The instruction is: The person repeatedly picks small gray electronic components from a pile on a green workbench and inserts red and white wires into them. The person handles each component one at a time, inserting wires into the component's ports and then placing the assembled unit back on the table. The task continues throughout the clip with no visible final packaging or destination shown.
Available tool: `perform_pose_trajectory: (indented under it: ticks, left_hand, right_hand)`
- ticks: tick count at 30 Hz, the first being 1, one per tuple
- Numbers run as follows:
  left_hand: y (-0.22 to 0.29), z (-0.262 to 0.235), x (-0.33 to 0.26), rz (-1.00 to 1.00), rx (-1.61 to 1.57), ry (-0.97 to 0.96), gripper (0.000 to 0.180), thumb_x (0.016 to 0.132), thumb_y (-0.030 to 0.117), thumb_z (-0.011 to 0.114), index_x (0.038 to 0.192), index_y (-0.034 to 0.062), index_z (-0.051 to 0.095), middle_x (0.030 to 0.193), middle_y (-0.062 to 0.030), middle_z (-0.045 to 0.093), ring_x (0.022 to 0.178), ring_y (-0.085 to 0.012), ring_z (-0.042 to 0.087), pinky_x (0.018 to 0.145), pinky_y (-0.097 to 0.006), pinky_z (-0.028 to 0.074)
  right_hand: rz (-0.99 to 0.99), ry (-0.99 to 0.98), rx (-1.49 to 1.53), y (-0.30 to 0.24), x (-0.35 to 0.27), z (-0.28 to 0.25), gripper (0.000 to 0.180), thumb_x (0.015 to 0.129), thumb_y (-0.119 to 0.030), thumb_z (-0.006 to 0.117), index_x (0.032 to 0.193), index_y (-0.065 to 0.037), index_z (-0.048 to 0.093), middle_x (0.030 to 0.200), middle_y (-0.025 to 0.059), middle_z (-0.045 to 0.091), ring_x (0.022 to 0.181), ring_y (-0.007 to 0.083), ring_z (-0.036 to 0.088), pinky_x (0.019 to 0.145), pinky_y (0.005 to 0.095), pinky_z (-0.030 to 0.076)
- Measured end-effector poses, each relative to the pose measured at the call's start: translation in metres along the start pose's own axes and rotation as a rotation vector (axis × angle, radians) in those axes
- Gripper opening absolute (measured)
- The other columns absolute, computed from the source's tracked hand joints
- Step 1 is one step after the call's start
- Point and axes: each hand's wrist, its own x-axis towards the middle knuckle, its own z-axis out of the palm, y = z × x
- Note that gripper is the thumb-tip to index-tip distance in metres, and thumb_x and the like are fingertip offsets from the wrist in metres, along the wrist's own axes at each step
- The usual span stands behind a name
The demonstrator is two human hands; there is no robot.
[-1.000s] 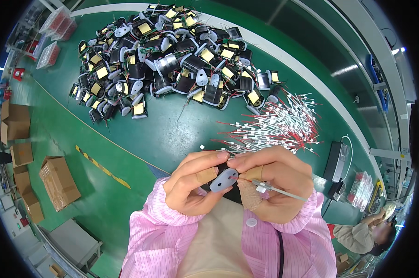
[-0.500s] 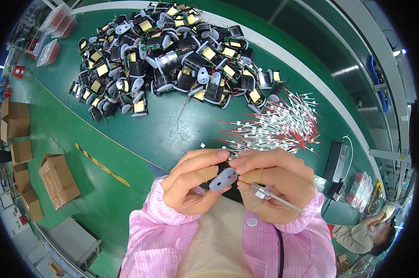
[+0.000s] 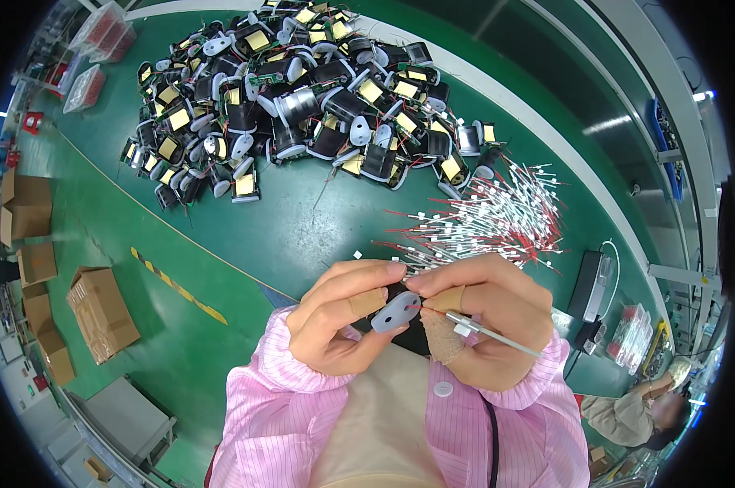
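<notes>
My left hand [image 3: 335, 325] is closed around a small black part with a grey oval end cap [image 3: 391, 317], which has holes in its face. A red wire runs into one hole of the cap. Close against the cap, my right hand [image 3: 502, 313] pinches that lead wire [image 3: 502, 337], whose white-sleeved length and small white connector stick out across the palm. Tan tape wraps fingers on both hands. The black body is mostly hidden behind my fingers. Just beyond my hands lies a heap of red and white lead wires [image 3: 497, 215] on the green table.
A large pile of black parts with grey caps and yellow pads [image 3: 327, 142] covers the table's far side. A black box with a white cable [image 3: 593, 281] stands at right, near clear plastic trays [image 3: 630, 337]. Cardboard boxes [image 3: 101, 315] sit on the floor at left. Another person [image 3: 628, 419] works at lower right.
The cap and both hands have shifted very slightly to the right, and the cap has turned a little. My grip on the part and the wire is unchanged.
</notes>
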Motion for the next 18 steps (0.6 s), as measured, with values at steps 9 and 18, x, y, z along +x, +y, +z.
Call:
perform_pose_trajectory:
  ticks: [9, 18]
  left_hand:
    - [-0.003, 0.0, 0.002, 0.006, -0.007, -0.013, 0.047, 0.061, -0.01, 0.08, 0.102, -0.0062, 0.056, 0.109, -0.0264, 0.062, 0.094, -0.0376, 0.065, 0.076, -0.04, 0.056]
    - [-0.006, 0.001, 0.003, 0.01, -0.001, -0.016, 0.046, 0.061, -0.008, 0.081, 0.101, -0.0054, 0.057, 0.107, -0.0264, 0.063, 0.091, -0.0361, 0.065, 0.074, -0.04, 0.056]
  right_hand:
    - [0.008, -0.05, -0.005, -0.003, 0.004, -0.004, 0.013, 0.069, 0.009, 0.072, 0.08, 0.005, 0.065, 0.089, 0.0176, 0.066, 0.081, 0.0273, 0.071, 0.072, 0.0314, 0.059]
    - [-0.09, -0.004, -0.009, 0.008, 0.006, -0.002, 0.019, 0.063, 0.006, 0.073, 0.08, 0.002, 0.064, 0.088, 0.0116, 0.066, 0.065, 0.0199, 0.067, 0.053, 0.0261, 0.054]
